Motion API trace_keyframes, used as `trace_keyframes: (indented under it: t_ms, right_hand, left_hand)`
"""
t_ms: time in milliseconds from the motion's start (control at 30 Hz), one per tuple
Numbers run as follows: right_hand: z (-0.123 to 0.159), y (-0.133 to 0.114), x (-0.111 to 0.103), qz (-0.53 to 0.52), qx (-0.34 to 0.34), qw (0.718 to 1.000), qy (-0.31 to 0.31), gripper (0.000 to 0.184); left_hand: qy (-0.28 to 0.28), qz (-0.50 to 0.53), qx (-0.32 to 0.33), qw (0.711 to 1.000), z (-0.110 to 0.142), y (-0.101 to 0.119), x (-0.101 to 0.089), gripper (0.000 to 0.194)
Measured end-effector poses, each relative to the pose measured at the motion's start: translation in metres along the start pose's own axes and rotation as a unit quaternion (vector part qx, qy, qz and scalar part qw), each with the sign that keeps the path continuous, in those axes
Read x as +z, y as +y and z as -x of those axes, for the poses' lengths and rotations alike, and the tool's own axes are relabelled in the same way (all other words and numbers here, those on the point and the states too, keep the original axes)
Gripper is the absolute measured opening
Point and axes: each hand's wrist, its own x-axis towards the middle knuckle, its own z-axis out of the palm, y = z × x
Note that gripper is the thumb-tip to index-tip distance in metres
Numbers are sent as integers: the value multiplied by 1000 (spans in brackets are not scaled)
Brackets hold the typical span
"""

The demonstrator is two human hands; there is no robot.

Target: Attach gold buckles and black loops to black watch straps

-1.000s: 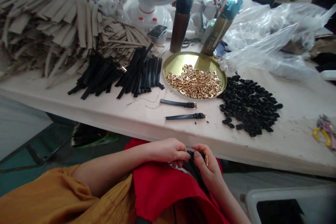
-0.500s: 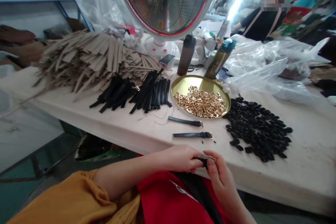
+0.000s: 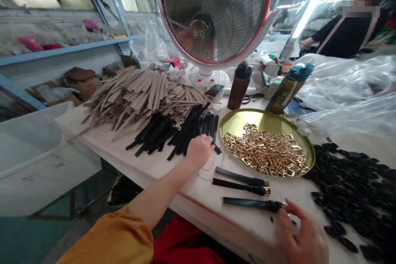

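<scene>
My left hand reaches to the near end of a bundle of black straps; its fingers curl down on a strap, and the fingertips are partly hidden. My right hand is at the table's near side, thumb and forefinger closed on the buckle end of a black buckled strap. Beyond it lie another buckled strap, dull side up, and a shiny buckled strap. A round gold tray holds a heap of gold buckles. Small black loops are piled at the right.
Beige strips are heaped at the back left, with more black straps before them. A fan, a dark bottle, an olive bottle and clear plastic sheeting stand behind. A co-worker is at the far right.
Both hands were together at the table edge around a dark strap piece. They have parted, left to the strap bundle, right onto a buckled strap. Three buckled straps now lie there instead of two.
</scene>
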Motion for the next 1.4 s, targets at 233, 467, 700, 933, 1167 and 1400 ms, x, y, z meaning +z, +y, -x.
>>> trace_keyframes:
  t_ms: [233, 467, 700, 933, 1167, 1400]
  right_hand:
    - [-1, 1, 1, -2, -66, 997, 36, 28]
    - [0, -3, 0, -57, -19, 998, 37, 22]
    - [3, -35, -38, -368, 241, 898, 13, 33]
    - [21, -51, -62, -348, 291, 890, -50, 24]
    - [28, -51, -57, -418, 318, 843, -116, 26]
    - [20, -42, -48, -390, 356, 840, -123, 27]
  left_hand:
    - [-33, -19, -125, 991, -36, -41, 4, 34]
    - [27, 29, -82, 996, 2, -4, -23, 19]
    - [-126, 111, 194, 967, 97, 54, -17, 16]
    - [-329, 366, 112, 863, 132, 77, -30, 31]
    - [-519, 557, 6, 649, 132, 102, -22, 17]
    - [-535, 617, -84, 572, 123, 110, -6, 17]
